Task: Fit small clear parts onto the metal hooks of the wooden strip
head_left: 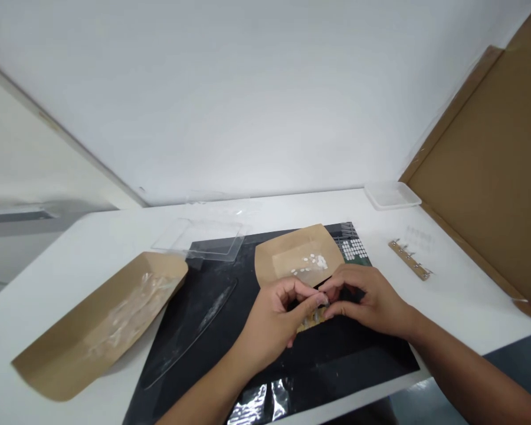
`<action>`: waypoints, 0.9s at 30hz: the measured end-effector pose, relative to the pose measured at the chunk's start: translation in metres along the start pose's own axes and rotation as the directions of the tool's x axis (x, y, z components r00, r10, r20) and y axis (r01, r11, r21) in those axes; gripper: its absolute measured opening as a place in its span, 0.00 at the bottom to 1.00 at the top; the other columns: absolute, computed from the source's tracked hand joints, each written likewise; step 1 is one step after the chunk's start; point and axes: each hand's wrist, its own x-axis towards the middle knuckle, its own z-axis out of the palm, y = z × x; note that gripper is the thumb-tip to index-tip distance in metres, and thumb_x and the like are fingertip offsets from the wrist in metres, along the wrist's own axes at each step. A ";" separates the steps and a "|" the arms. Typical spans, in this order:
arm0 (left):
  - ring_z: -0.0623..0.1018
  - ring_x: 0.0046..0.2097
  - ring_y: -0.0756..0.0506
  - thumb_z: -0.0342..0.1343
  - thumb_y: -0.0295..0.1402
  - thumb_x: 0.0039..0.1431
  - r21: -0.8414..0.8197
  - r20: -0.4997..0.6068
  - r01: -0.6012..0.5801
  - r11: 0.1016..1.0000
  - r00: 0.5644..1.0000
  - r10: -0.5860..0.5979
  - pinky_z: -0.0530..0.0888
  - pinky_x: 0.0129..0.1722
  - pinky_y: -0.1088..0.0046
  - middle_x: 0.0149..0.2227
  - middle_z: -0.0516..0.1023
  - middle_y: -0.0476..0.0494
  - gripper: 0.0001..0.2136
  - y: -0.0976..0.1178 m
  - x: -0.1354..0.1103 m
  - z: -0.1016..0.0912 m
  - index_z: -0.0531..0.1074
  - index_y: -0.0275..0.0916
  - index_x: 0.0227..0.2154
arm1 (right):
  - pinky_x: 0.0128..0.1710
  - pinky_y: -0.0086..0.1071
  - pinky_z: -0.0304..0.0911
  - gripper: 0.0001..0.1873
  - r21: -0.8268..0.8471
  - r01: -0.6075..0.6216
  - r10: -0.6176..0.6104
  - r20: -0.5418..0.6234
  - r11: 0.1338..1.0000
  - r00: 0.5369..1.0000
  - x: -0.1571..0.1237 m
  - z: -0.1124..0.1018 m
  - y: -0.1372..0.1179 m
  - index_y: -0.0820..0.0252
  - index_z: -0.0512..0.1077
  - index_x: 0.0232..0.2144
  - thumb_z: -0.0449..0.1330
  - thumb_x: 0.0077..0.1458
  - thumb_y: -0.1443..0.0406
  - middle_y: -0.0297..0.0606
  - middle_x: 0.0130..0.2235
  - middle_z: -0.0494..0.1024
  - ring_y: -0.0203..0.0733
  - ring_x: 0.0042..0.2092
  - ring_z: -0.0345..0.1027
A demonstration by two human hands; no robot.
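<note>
A short brown strip (310, 321) with small upright shiny pieces is between my hands, above the black mat. My left hand (272, 319) is closed round its left part, thumb and index finger pinched near a small piece at the top. My right hand (369, 298) is closed at the strip's right end, its fingertips meeting those of my left. The fingers hide most of the strip and whatever small piece sits between the tips. Just beyond them, a brown paper tray (268, 260) holds small white oval pieces (321, 261).
The black mat (212, 354) covers the middle of the white table. To the left, a larger brown tray (62, 348) holds clear plastic bits. Clear plastic sheets (199, 236) lie behind. At right are another strip with metal pieces (409, 260), a plastic lid (392, 195) and a cardboard wall (495, 177).
</note>
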 end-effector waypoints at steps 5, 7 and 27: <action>0.62 0.14 0.59 0.68 0.48 0.57 0.019 0.013 -0.018 1.000 1.000 0.018 0.57 0.10 0.83 0.27 0.80 0.47 0.18 -0.001 -0.002 0.004 0.80 0.34 0.31 | 0.42 0.29 0.72 0.12 -0.060 0.060 -0.060 0.003 0.996 0.998 -0.006 0.003 0.002 0.53 0.81 0.48 0.71 0.62 0.62 0.32 0.37 0.81 0.35 0.39 0.76; 0.63 0.15 0.58 0.67 0.47 0.59 0.021 0.016 -0.052 0.998 0.999 0.052 0.58 0.11 0.83 0.27 0.82 0.45 0.17 -0.004 -0.002 0.005 0.80 0.35 0.31 | 0.41 0.29 0.72 0.12 -0.098 0.104 -0.106 -0.019 0.990 0.994 -0.010 0.004 0.003 0.53 0.80 0.50 0.70 0.64 0.63 0.33 0.37 0.81 0.36 0.39 0.76; 0.85 0.42 0.45 0.49 0.27 0.74 0.703 0.201 -0.615 0.356 0.652 0.731 0.81 0.39 0.72 0.40 0.84 0.42 0.11 -0.010 0.000 -0.017 0.77 0.37 0.47 | 0.29 0.28 0.66 0.18 -0.077 -0.019 0.022 0.038 0.997 0.999 -0.025 0.007 0.033 0.55 0.84 0.45 0.73 0.58 0.51 0.35 0.36 0.80 0.34 0.30 0.69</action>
